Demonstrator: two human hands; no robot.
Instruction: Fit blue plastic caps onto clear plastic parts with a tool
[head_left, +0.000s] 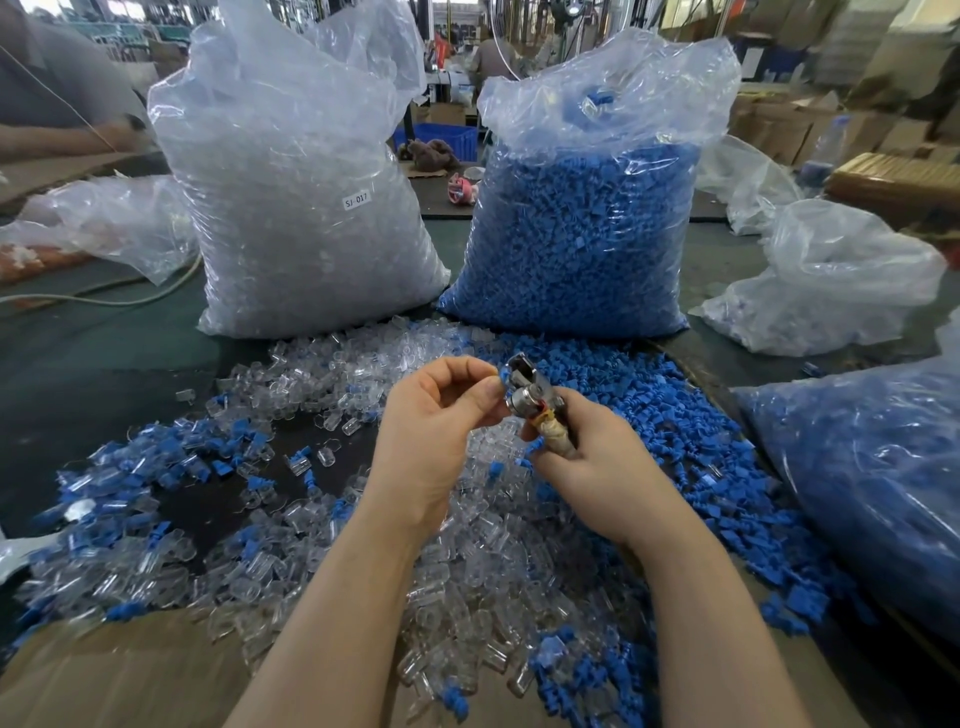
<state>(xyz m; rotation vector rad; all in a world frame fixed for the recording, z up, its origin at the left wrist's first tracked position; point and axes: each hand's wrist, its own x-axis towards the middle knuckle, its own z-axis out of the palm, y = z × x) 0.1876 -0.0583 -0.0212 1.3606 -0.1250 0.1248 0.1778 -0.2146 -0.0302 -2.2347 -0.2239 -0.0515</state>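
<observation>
A dark green table (104, 358) carries two tall clear bags side by side: the bag of clear plastic parts (301, 208) on the left, the bag of blue caps (582, 234) on the right. Loose clear parts (467, 545) and blue caps (691, 415) spread before them. Brown cardboard (104, 675) lies at the near edge.

Pretty bright, even light overhead, soft shadows. Glare on the clear bags (291, 171). Wide-angle bending at the edges, far background and near corners blurry.
</observation>
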